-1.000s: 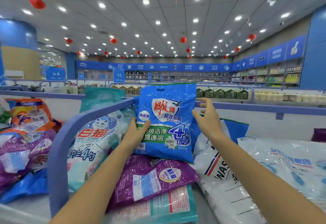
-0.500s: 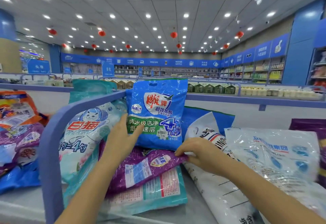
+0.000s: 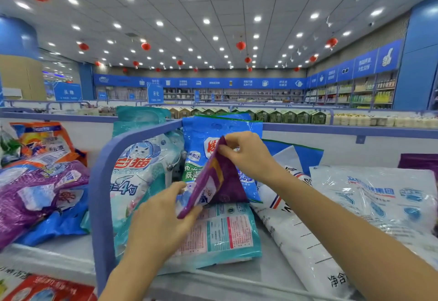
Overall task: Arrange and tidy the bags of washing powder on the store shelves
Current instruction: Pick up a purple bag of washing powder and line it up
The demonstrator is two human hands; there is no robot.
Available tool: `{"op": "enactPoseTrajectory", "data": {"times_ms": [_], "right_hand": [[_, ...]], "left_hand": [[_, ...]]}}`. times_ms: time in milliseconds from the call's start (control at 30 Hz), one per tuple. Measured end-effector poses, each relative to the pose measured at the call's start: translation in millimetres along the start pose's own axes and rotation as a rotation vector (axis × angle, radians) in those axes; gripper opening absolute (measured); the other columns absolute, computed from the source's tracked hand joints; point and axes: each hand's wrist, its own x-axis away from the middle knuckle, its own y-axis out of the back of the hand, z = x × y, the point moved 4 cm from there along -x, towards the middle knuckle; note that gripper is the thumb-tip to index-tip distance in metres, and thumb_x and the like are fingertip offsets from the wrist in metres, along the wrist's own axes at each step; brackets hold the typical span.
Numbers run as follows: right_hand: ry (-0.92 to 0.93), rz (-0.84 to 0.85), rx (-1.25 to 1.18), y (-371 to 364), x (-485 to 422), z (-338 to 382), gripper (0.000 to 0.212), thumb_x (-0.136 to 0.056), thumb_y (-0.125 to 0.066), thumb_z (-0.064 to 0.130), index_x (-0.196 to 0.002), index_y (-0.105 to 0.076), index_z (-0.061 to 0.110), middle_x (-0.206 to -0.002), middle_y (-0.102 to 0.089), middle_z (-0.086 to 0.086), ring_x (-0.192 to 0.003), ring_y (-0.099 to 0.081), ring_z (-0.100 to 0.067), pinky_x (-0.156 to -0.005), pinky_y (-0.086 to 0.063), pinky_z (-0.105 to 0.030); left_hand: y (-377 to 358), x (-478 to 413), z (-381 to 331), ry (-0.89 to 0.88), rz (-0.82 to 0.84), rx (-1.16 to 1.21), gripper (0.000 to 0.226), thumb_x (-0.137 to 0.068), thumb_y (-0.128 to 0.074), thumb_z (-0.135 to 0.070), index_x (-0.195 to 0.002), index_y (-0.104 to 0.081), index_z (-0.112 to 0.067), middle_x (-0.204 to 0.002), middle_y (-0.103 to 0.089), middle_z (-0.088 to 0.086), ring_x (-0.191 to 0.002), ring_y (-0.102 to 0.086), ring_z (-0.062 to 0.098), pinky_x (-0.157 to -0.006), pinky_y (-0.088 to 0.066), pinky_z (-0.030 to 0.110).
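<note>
1. The right hand pinches the upper corner of the purple bag between thumb and fingertips.
2. The left hand holds the lower edge of the same bag, with the thumb on its near face. The fingers go under the bag, and how far they curl is hidden.
3. Between the two grips the purple bag stands tilted on its edge, raised above the other bags.
4. Directly behind the grips a blue bag stands upright, and the purple bag covers part of its print.
5. Below the grips a pale teal bag lies flat on the shelf, label side up.
6. Just left of the left hand, a white-and-teal bag with a cat picture leans by the blue divider rail.
7. To the right of the right forearm lies a large white sack.
8. Beyond the rail, well apart from both grips, a heap of purple and orange bags lies.
</note>
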Motion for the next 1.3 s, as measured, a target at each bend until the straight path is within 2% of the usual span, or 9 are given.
{"op": "enactPoseTrajectory", "data": {"times_ms": [133,233,400,567,667,767,933,1033,1300], "right_hand": [[-0.034,-0.09,-0.004,4.6,-21.4,17.7,0.029,-0.094,-0.055,0.026,-0.066,-0.054,0.019,-0.068,-0.057,0.003,-0.071,-0.055,-0.018,-0.07,-0.049,-0.041],[-0.024,-0.205,-0.036,16.7,-35.4,30.9,0.033,-0.096,-0.053,0.024,-0.063,-0.05,0.021,-0.064,-0.053,0.005,-0.063,-0.048,-0.012,-0.064,-0.042,-0.035],[0.08,-0.338,0.027,55.7,-48.2,53.6,0.022,-0.094,-0.055,0.029,-0.087,-0.068,0.012,-0.079,-0.064,0.003,-0.078,-0.059,-0.014,-0.075,-0.05,-0.035],[0.072,-0.404,0.093,82.6,-29.0,36.7,0.019,-0.091,-0.059,0.031,-0.095,-0.067,0.014,-0.087,-0.064,0.006,-0.086,-0.059,-0.012,-0.082,-0.049,-0.034],[0.082,-0.579,0.126,109.2,7.0,11.0,0.025,-0.09,-0.06,0.025,-0.11,-0.059,0.01,-0.107,-0.06,0.002,-0.102,-0.051,-0.012,-0.094,-0.038,-0.029],[-0.042,-0.686,0.033,136.5,57.5,-28.5,0.032,-0.09,-0.061,0.027,-0.117,-0.048,0.015,-0.111,-0.052,0.005,-0.104,-0.046,-0.008,-0.092,-0.035,-0.019],[-0.443,-0.372,-0.523,144.1,122.1,-88.5,0.03,-0.094,-0.047,0.04,-0.109,-0.057,0.017,-0.1,-0.068,0.004,-0.089,-0.065,-0.011,-0.076,-0.053,-0.027],[-0.433,-0.501,-0.594,160.4,155.8,-101.8,0.026,-0.095,-0.047,0.032,-0.085,-0.066,0.018,-0.075,-0.073,0.007,-0.066,-0.066,-0.006,-0.057,-0.053,-0.019],[-0.486,-0.654,-0.647,245.0,242.9,-155.1,0.038,-0.096,-0.049,0.024,-0.069,-0.076,0.023,-0.073,-0.074,0.002,-0.064,-0.069,-0.01,-0.056,-0.054,-0.022]], "left_hand": [[25.4,-8.9,-1.8,0.007,-0.152,-0.137,0.033,-0.076,-0.072,-0.047,-0.085,-0.067,-0.017,-0.072,-0.07,0.007,-0.068,-0.065,0.034,-0.055,-0.043,0.034],[39.7,-20.3,-3.8,-0.009,-0.157,-0.28,0.036,-0.083,-0.057,-0.054,-0.092,-0.062,-0.019,-0.067,-0.066,0.006,-0.062,-0.062,0.032,-0.05,-0.033,0.027],[31.3,-41.8,-12.5,-0.059,-0.097,0.297,0.029,-0.088,-0.058,-0.037,-0.09,-0.064,-0.009,-0.067,-0.063,-0.004,-0.064,-0.058,0.014,-0.052,-0.042,0.029],[-11.5,-42.9,-26.7,0.048,-0.037,0.668,0.023,-0.092,-0.06,-0.023,-0.084,-0.065,-0.002,-0.075,-0.07,0.015,-0.069,-0.064,0.026,-0.067,-0.051,0.05],[-38.2,-39.4,-35.5,0.125,-0.009,0.815,0.018,-0.093,-0.058,-0.021,-0.08,-0.067,-0.013,-0.073,-0.072,0.003,-0.068,-0.065,0.014,-0.065,-0.054,0.04],[-59.2,-35.9,-51.2,0.163,0.02,0.923,0.017,-0.094,-0.055,-0.023,-0.08,-0.065,-0.025,-0.077,-0.073,-0.003,-0.073,-0.067,0.013,-0.065,-0.055,0.028],[-91.6,-24.4,-100.7,0.151,0.057,1.008,0.024,-0.093,-0.054,-0.026,-0.076,-0.064,-0.013,-0.07,-0.068,0.001,-0.061,-0.059,0.008,-0.052,-0.046,0.014],[-107.7,-7.9,-142.7,0.102,0.122,1.101,0.031,-0.092,-0.053,-0.028,-0.064,-0.06,-0.018,-0.055,-0.064,-0.008,-0.05,-0.053,-0.002,-0.046,-0.043,0.012],[-145.9,41.3,-254.3,0.03,0.233,1.144,0.025,-0.087,-0.05,-0.037,-0.076,-0.067,-0.023,-0.073,-0.073,-0.012,-0.061,-0.064,-0.002,-0.051,-0.046,0.009]]}}
